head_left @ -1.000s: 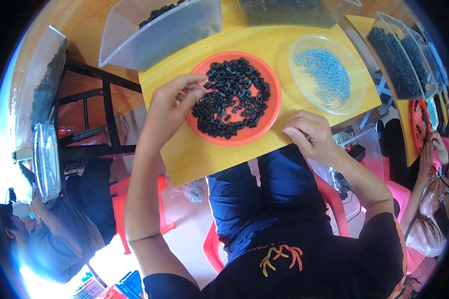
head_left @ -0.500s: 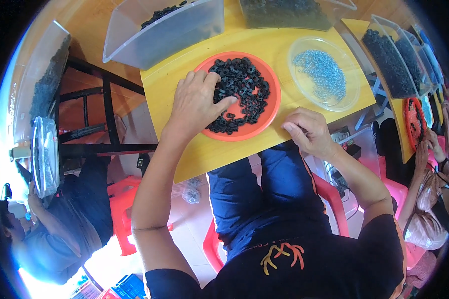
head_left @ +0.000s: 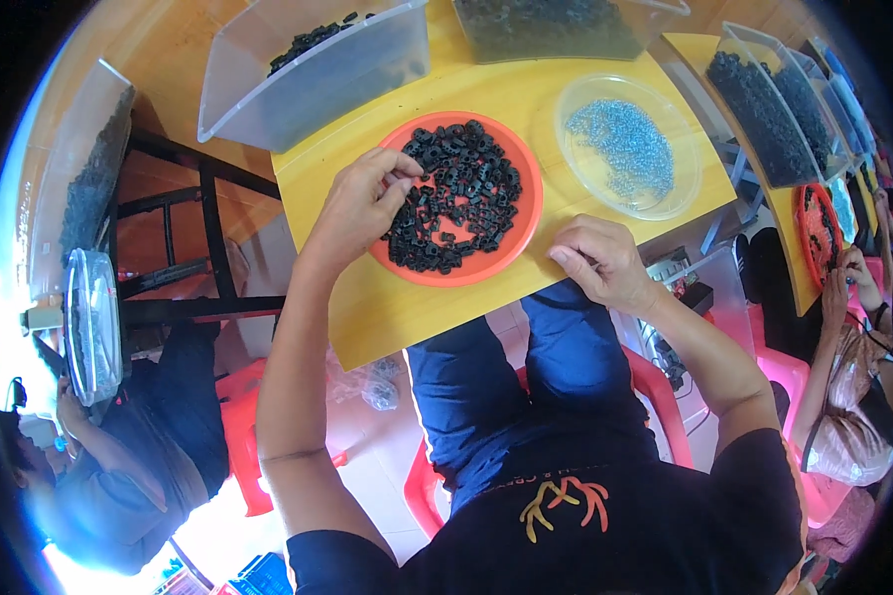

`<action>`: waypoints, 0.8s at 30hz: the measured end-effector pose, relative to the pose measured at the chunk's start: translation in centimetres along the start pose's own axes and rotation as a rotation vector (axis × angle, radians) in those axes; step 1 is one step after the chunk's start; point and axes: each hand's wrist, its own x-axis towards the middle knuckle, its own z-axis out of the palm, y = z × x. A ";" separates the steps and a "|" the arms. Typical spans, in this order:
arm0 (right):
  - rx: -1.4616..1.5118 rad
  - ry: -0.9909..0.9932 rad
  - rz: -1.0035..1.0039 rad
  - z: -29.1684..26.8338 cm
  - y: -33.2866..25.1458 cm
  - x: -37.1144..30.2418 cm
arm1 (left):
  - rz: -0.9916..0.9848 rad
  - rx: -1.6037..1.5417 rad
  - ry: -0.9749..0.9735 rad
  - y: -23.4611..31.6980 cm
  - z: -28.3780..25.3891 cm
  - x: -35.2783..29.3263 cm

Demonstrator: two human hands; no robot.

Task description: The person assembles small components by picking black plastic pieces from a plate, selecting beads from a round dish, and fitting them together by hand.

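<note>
My left hand [head_left: 362, 203] is over the left rim of a round orange-red plate [head_left: 533, 213], its thumb and fingertips drawn together. Whatever sits in that pinch is too small to make out. Heaped on the plate are many small black plastic parts [head_left: 466, 159], with bare red showing between them near the middle. My right hand [head_left: 605, 263] rests by the table's front edge, to the right of the plate, with fingers curled in and thumb against them; the inside of that grip is hidden. Beyond it stands a clear round tub [head_left: 687, 164] of small shiny bluish-silver pieces [head_left: 620, 144].
Two translucent bins [head_left: 352, 74] [head_left: 546, 45] of dark parts stand along the back of the yellow table [head_left: 367, 327]. A black metal frame [head_left: 208, 233] is at the left. Co-workers sit at both sides; the right one's hands [head_left: 848, 278] are by another red plate [head_left: 814, 238].
My left hand has lifted back from the parts toward the plate's left rim, and its spread fingers have closed into a pinch. My right hand stays curled in about the same place.
</note>
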 end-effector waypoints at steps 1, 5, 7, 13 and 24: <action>0.006 -0.003 0.011 0.0 0.0 -0.1 | 0.010 0.092 -0.042 0.6 -0.2 0.1; 0.002 0.015 -0.010 0.0 0.2 -0.1 | 0.192 0.450 -0.105 1.6 -0.1 -0.3; -0.007 -0.002 0.014 -0.1 0.2 -0.1 | 0.191 0.454 -0.102 1.5 0.3 -0.3; 0.000 0.012 0.008 0.1 0.1 0.0 | 0.160 0.355 -0.135 1.0 0.2 -0.2; -0.012 0.019 0.020 0.1 -0.1 -0.1 | 0.178 0.428 -0.062 1.7 0.3 -0.7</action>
